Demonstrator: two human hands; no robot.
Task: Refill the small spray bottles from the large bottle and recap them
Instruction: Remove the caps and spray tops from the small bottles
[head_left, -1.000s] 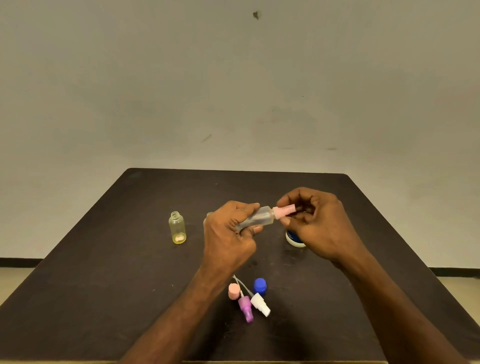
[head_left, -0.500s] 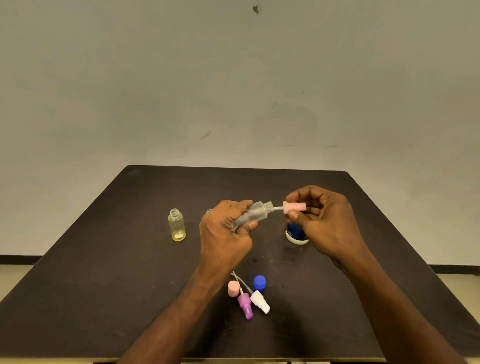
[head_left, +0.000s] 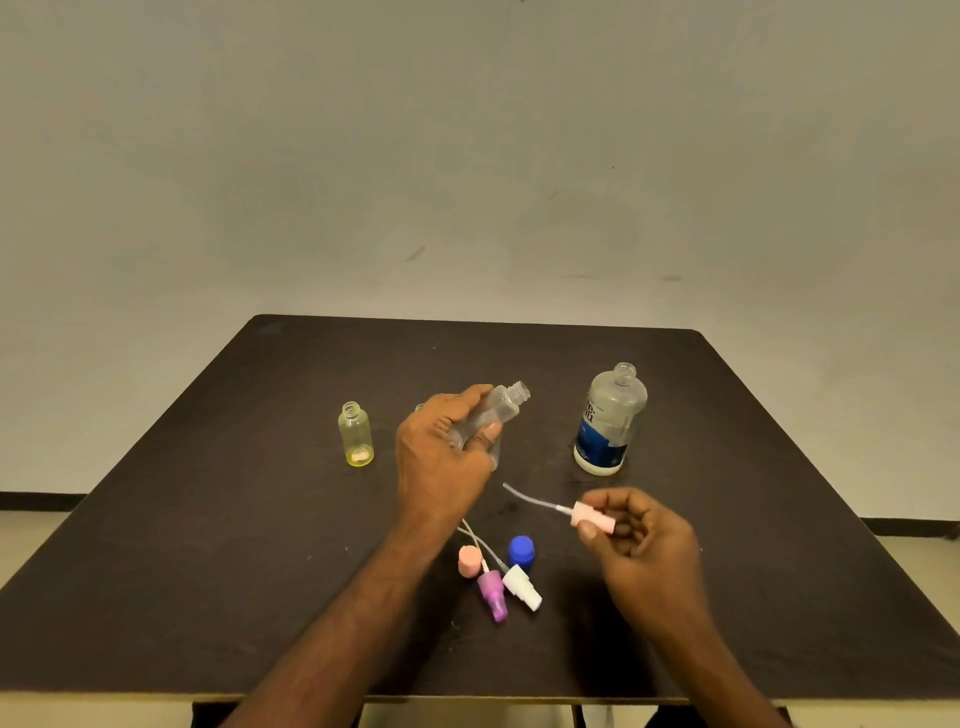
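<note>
My left hand (head_left: 441, 457) grips a small clear spray bottle (head_left: 501, 408), tilted with its open neck pointing up and right. My right hand (head_left: 641, 540) pinches a pink spray head (head_left: 592, 518) whose thin dip tube sticks out to the left, clear of the bottle. The large clear bottle (head_left: 610, 421) with a blue label stands uncapped at the right. A small yellowish bottle (head_left: 356, 435) stands open at the left. Part of another small bottle shows behind my left hand.
Near the front of the dark table (head_left: 208, 545) lie a pink cap (head_left: 470, 561), a blue cap (head_left: 521, 551), a purple spray head (head_left: 493, 595) and a white spray head (head_left: 521, 586) with their tubes. A pale wall rises behind the table.
My right hand pulled the pink spray head and its tube out of the clear bottle and moved down and right. The large bottle, hidden before, now shows.
</note>
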